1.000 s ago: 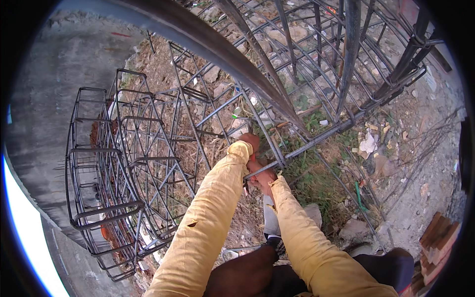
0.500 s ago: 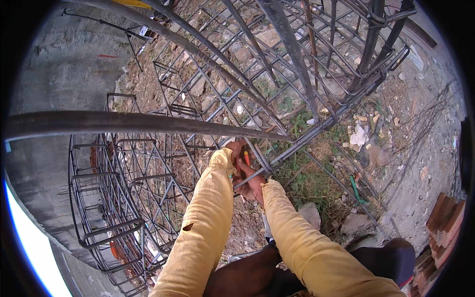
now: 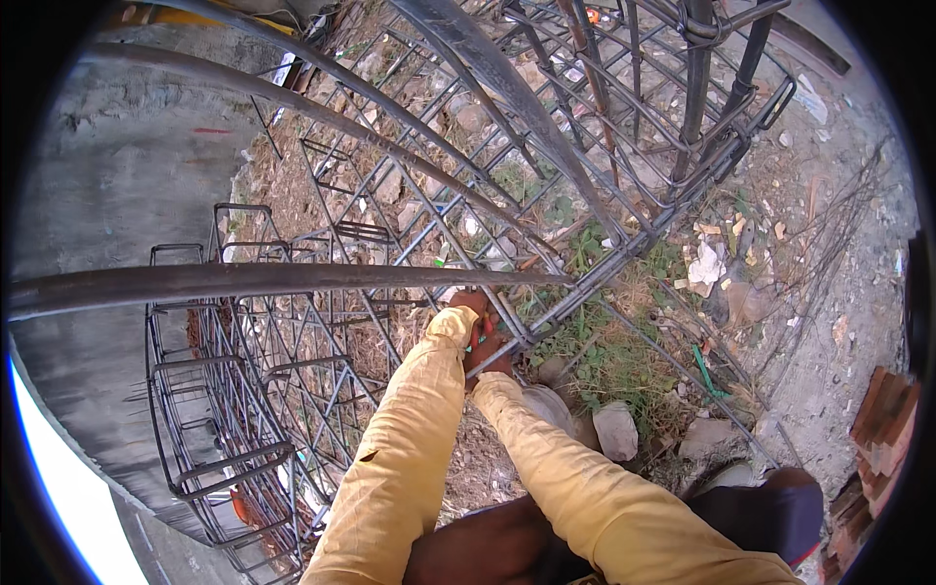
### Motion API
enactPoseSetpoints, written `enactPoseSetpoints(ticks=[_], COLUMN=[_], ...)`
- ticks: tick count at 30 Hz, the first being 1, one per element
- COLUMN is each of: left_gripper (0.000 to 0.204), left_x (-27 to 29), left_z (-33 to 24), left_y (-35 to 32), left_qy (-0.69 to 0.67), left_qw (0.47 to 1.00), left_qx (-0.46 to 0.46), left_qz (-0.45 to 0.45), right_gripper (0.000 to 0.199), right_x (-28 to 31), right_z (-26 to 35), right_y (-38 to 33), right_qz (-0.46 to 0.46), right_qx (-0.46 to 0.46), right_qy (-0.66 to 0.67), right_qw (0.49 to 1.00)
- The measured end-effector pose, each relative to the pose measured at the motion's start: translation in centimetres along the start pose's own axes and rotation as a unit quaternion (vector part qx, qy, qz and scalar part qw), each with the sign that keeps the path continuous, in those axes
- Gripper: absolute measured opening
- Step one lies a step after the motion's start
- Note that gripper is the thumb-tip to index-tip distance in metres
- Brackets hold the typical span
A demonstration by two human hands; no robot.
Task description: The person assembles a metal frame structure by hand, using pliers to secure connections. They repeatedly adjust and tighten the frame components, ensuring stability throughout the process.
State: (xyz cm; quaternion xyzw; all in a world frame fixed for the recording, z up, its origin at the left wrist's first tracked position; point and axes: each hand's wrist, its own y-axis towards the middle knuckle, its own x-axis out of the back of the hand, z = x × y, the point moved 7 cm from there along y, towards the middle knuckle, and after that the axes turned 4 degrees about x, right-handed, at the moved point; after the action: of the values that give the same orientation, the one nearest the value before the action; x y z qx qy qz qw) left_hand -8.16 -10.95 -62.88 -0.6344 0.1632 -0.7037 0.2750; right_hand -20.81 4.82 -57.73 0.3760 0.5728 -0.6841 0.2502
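Both my hands are close together at a lower corner of a steel rebar cage (image 3: 583, 290), beneath a thick bar (image 3: 292, 280) that crosses from the left. My left hand (image 3: 472, 302) is on the far side, its fingers curled and partly hidden. Nearer to me, my right hand (image 3: 493, 359) is closed beside the end of a stirrup. Between them shows a small hand tool (image 3: 477, 337) with orange and teal parts, seemingly in my right hand. Its kind cannot be made out, and any wire at the fingers is too small to see.
Long bars (image 3: 322, 102) slant across the upper left. Another rebar cage (image 3: 229, 463) stands at left beside a grey concrete wall (image 3: 127, 175). Rocks (image 3: 615, 431), weeds and rubble cover the ground. Thin wires (image 3: 829, 263) lie at right, near stacked bricks (image 3: 882, 419).
My right hand has turned and shifted slightly left, closer under my left hand. The orange part of the tool shows less now. The view has tilted a little, moving the bars across it.
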Motion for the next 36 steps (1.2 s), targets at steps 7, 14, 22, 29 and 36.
enactPoseSetpoints(ticks=[7, 14, 22, 29, 36], left_gripper=[0.033, 0.029, 0.026, 0.04, 0.039], left_x=[1.5, -2.7, 2.2, -1.2, 0.3], left_z=[6.9, 12.1, 4.9, 8.4, 7.9], left_y=[3.9, 4.6, 1.9, 4.2, 2.3], left_qy=[-0.339, -0.702, -0.78, -0.748, -0.756], left_qw=[0.927, 0.686, 0.551, 0.599, 0.577], left_qx=[0.152, 0.194, 0.297, 0.28, 0.306], left_qz=[-0.042, 0.017, 0.006, 0.062, 0.03], right_gripper=[0.029, 0.031, 0.032, 0.042, 0.039], right_x=[-1.6, -2.6, -2.0, -0.3, -2.5], right_z=[2.7, 2.5, 4.6, 3.3, 3.2], right_y=[3.2, 5.4, 3.8, 6.4, 4.6], right_qz=[-0.101, -0.058, -0.036, -0.195, 0.013], right_qx=[0.061, 0.063, 0.004, 0.069, 0.009], right_qy=[-0.111, -0.031, 0.025, -0.093, 0.134], right_qw=[0.987, 0.996, 0.999, 0.974, 0.991])
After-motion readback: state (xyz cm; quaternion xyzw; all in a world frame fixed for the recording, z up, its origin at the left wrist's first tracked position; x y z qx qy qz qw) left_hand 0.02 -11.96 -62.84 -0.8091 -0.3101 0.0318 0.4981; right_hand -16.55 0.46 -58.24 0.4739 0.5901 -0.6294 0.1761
